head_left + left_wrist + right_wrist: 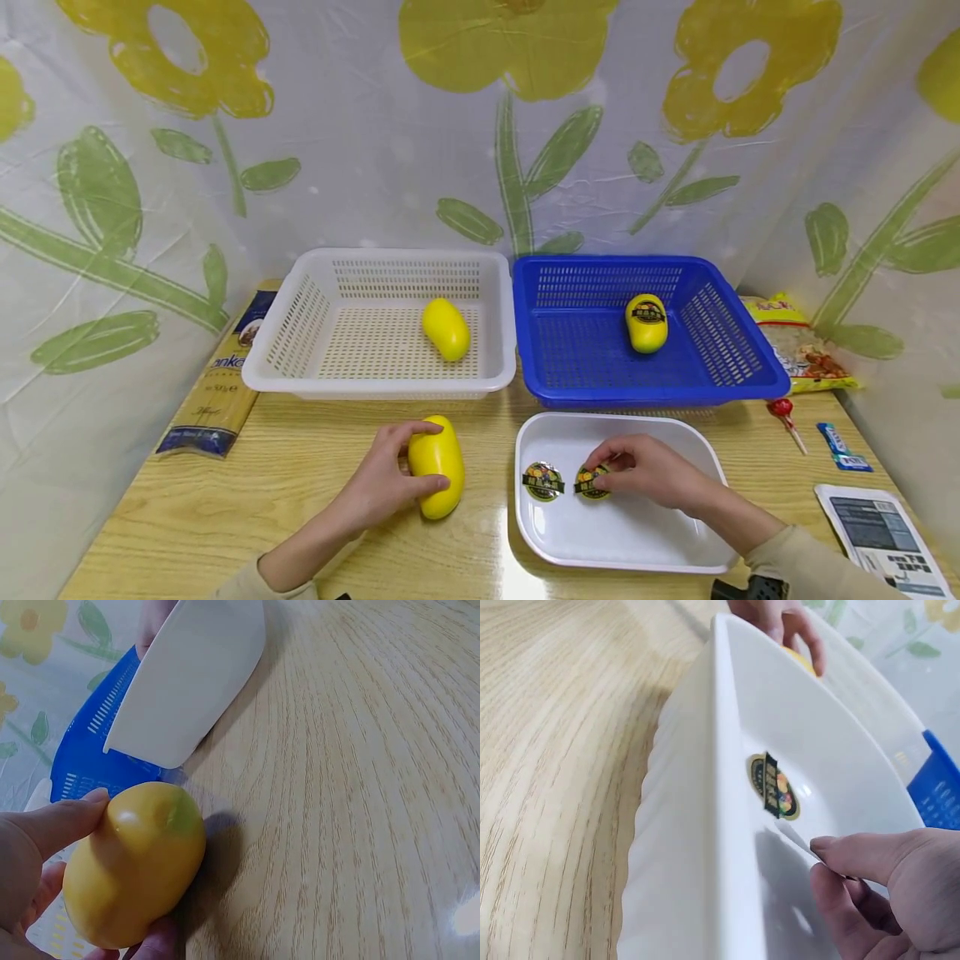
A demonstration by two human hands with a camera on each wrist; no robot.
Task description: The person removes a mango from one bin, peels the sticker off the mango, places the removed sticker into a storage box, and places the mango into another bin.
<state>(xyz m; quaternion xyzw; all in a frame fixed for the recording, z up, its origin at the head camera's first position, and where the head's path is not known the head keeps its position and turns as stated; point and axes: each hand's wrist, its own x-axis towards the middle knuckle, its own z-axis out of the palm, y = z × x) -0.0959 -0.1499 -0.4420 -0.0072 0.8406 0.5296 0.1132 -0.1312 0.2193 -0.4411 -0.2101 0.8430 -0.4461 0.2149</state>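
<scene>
My left hand [384, 473] grips a yellow mango [444, 479] by its sides, in front of the white basket. In the left wrist view the mango [139, 862] shows a greenish end and casts a shadow on the wood. My right hand [651, 473], over the white tray [630, 542], pinches a round fruit sticker [591, 483] between thumb and fingers. Seen edge-on in the right wrist view, that sticker [799, 838] looks like a thin pale strip. Another round sticker [543, 482] with a dark banner lies on the tray's floor at the left.
Behind are a white basket [292, 379] with a plain mango [447, 329] and a blue basket [570, 358] with a stickered mango [648, 333]. A pasta pack [217, 383] lies left. At right are a snack bag [798, 342], lollipop [782, 408], small blue wrappers [843, 448] and a white packet [885, 537].
</scene>
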